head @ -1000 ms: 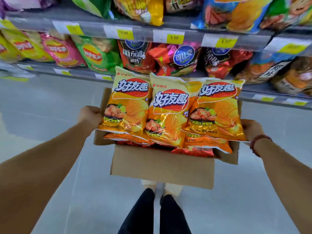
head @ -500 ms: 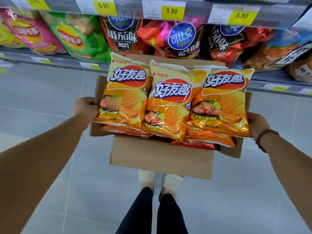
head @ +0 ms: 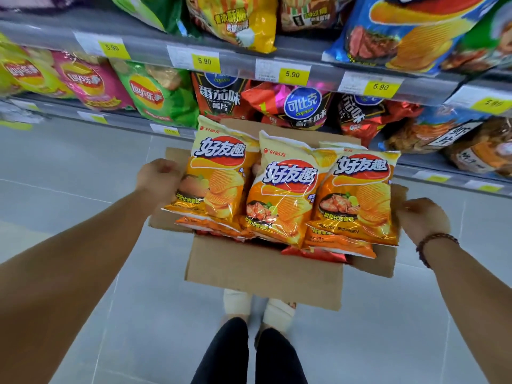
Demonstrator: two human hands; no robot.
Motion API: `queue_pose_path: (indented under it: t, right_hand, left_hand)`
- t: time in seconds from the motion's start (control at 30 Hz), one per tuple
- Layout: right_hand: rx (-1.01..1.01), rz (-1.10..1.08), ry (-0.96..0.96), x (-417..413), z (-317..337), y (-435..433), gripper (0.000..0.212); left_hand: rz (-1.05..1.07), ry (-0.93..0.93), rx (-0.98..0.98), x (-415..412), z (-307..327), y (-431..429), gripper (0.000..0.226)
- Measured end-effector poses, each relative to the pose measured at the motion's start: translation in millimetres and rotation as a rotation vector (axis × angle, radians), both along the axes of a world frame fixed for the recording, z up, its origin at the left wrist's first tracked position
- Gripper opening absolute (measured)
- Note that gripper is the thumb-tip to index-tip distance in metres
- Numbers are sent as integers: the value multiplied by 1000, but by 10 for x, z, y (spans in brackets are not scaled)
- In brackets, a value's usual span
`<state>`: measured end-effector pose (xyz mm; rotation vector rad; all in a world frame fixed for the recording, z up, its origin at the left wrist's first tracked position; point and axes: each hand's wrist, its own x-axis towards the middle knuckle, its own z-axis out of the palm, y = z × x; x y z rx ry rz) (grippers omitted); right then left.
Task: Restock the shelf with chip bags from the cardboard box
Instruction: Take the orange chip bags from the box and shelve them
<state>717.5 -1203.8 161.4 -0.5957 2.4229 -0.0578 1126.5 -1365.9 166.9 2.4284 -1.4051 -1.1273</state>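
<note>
Cardboard box [head: 263,275] held above the pale grey tiled floor [head: 83,167]; left hand [head: 159,178] curled round the box's left flap, right hand [head: 422,220] curled round its right flap, beaded bracelet [head: 435,245] on that wrist. 3 orange-yellow chip bags [head: 282,189] lie overlapping side by side on top of the box, with more orange and red bags under them. Beyond the box: grey shelf [head: 155,51], 2 tiers stocked with mixed snack bags, yellow 5.90 price tags [head: 292,74] along its front edge; below the box, dark trouser legs [head: 249,356].
</note>
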Motion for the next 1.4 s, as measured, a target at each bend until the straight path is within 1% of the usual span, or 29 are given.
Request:
queue_pose_path:
  t: [0.07,0.2,0.3,0.37,0.47,0.57,0.67,0.7,0.77,0.87,0.93,1.0,1.07,1.17,1.33,1.4]
  right_hand:
    - [-86,-39,38,97,150,-80,33]
    - [-215,-64,41,284,434,-217,29]
    - [-293,-91,-23,464,574,-296,25]
    - [-318,-63,-61,580,609,-323,26]
    - [-326,-94,-63,668,583,-307,44]
    - [-210,-199,-76,632,490,-246,69]
    - [-135,-274,-205,572,350,-194,87]
    - [-138,-267,-246,550,288,-183,88]
    - [-138,-231,-294,518,182,-167,81]
    - [-130,-186,-314,464,133,-181,69]
    - [-108,-168,-359,407,91,-152,64]
    - [-72,-190,-424,385,64,-80,64]
    - [-56,-217,-458,370,37,-21,65]
    - [-91,-219,-437,379,57,0,66]
    - [-172,-235,-410,452,117,86,69]
    - [-211,-234,-401,491,177,142,67]
  left_hand:
    - [-4,25,-6,-4,61,-18,31]
    - [13,58,-15,-22,251,-30,31]
    - [48,78,-28,-79,415,-40,27]
    - [17,78,-34,-128,488,-41,27]
    - [-39,147,-50,-333,533,44,20]
    - [-93,249,-24,-711,436,217,9]
    - [-218,312,63,-1112,271,407,33]
    - [-249,333,99,-1224,189,449,40]
    - [-284,352,149,-1365,54,491,56]
    - [-288,280,176,-1437,-120,462,81]
    - [-256,247,250,-1459,-195,456,93]
    - [-217,231,320,-1469,-261,493,101]
    - [-216,200,338,-1477,-308,535,106]
    - [-214,171,290,-1518,-291,589,104]
    - [-231,188,192,-1517,-118,675,78]
    - [-243,200,157,-1494,-20,709,74]
